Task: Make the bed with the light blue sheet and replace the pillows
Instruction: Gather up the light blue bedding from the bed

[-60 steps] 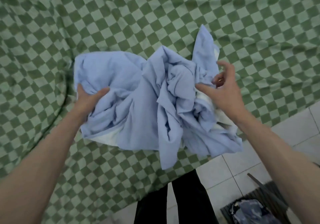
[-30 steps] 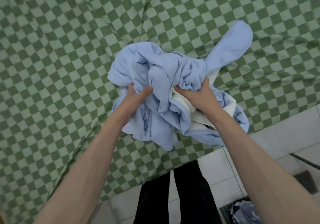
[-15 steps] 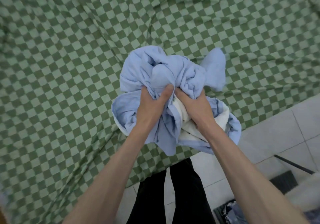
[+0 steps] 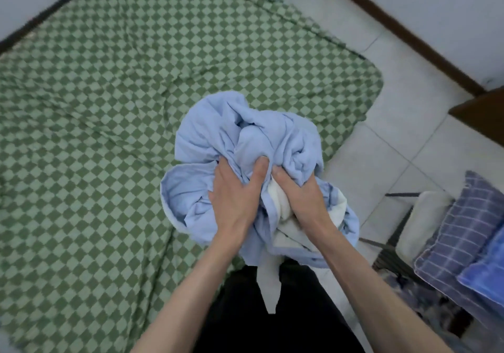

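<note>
Hands gripping crumpled light blue cotton sheet [image 4: 240,145]: left hand [image 4: 234,197] and right hand [image 4: 305,197] bunching fistfuls at centre, above green checkered bed cover [image 4: 95,107] at 10 o'clock. Soft, light, floppy (likely best grabbing an edge or corner).

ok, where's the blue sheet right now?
Head view, centre: the blue sheet is bunched in both hands, left hand and right hand, above the checked bed's near edge.
</note>
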Demonstrator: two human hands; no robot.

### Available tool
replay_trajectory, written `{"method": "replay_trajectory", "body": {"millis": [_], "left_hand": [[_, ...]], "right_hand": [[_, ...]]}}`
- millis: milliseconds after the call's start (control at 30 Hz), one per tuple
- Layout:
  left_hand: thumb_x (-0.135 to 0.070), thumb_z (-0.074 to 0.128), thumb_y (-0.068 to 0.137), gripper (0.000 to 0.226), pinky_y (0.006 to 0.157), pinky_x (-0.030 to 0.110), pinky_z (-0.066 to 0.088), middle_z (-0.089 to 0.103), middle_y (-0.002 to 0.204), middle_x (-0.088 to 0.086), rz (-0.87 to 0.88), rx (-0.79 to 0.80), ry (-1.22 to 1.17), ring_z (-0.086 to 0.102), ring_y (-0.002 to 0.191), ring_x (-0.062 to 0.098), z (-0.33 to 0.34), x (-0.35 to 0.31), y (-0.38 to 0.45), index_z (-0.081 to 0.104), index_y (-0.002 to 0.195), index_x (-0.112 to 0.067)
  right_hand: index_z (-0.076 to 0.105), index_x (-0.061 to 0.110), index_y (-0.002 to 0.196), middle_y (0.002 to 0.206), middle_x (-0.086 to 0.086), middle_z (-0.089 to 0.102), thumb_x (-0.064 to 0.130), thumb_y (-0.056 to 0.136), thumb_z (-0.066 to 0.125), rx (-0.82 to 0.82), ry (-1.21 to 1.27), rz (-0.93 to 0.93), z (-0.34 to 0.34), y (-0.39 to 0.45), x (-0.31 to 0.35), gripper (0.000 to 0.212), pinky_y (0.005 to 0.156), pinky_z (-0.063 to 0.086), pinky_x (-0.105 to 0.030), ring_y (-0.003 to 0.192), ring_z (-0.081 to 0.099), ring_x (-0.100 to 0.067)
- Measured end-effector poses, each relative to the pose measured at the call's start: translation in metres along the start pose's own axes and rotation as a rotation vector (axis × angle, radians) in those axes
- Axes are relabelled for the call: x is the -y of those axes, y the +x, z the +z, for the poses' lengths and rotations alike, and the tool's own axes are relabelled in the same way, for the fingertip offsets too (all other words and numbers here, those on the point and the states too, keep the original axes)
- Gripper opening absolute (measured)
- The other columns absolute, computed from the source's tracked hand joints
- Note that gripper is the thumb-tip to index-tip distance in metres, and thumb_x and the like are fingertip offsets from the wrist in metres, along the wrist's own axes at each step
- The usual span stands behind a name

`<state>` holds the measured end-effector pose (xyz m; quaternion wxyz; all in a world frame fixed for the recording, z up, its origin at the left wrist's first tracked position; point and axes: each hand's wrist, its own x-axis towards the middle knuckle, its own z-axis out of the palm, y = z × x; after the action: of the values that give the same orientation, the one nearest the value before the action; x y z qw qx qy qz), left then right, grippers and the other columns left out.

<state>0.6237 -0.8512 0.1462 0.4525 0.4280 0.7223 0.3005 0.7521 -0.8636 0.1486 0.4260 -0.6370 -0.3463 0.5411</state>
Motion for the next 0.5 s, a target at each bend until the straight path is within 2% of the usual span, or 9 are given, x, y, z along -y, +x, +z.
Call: {"method": "replay_trajectory", "body": {"millis": [133,200,367,500], "left_hand": [[-0.100,0.038,0.063,0.092,0.104,0.057,0.044,0.061,0.124,-0.014,0.090,0.136,0.095,0.058,0.119,0.017,0.056,-0.040,-0.052,0.050,0.126,-0.033],[-0.100,0.037,0.065,0.093,0.102,0.057,0.045,0.061,0.124,-0.013,0.147,0.210,0.136,0.058,0.119,0.018,0.096,-0.056,-0.081,0.050,0.127,-0.032],[-0.098,0.034,0.069,0.095,0.106,0.057,0.042,0.059,0.131,-0.009,0.251,0.398,0.214,0.055,0.124,0.021,0.223,-0.090,-0.169,0.048,0.132,-0.029],[-0.096,0.040,0.073,0.088,0.107,0.052,0.044,0.059,0.132,-0.010,0.323,0.551,0.173,0.055,0.126,0.017,0.336,-0.112,-0.248,0.049,0.133,-0.032]], "right_hand": [[0.060,0.024,0.136,0.131,0.012,0.067,0.024,0.099,0.064,-0.176,0.059,0.026,-0.080,-0.045,0.010,0.037,0.110,0.047,-0.038,0.124,0.060,-0.003],[0.062,0.029,0.132,0.128,0.017,0.068,0.025,0.097,0.065,-0.272,0.083,0.020,-0.130,-0.066,0.009,0.035,0.109,0.048,-0.035,0.121,0.061,0.000],[0.063,0.032,0.130,0.125,0.015,0.069,0.034,0.095,0.068,-0.475,0.154,0.004,-0.273,-0.122,-0.009,0.035,0.105,0.050,-0.036,0.119,0.062,-0.002],[0.065,0.037,0.125,0.122,0.015,0.069,0.051,0.085,0.069,-0.636,0.156,0.032,-0.400,-0.165,-0.028,0.042,0.103,0.052,-0.040,0.116,0.063,-0.002]]}}
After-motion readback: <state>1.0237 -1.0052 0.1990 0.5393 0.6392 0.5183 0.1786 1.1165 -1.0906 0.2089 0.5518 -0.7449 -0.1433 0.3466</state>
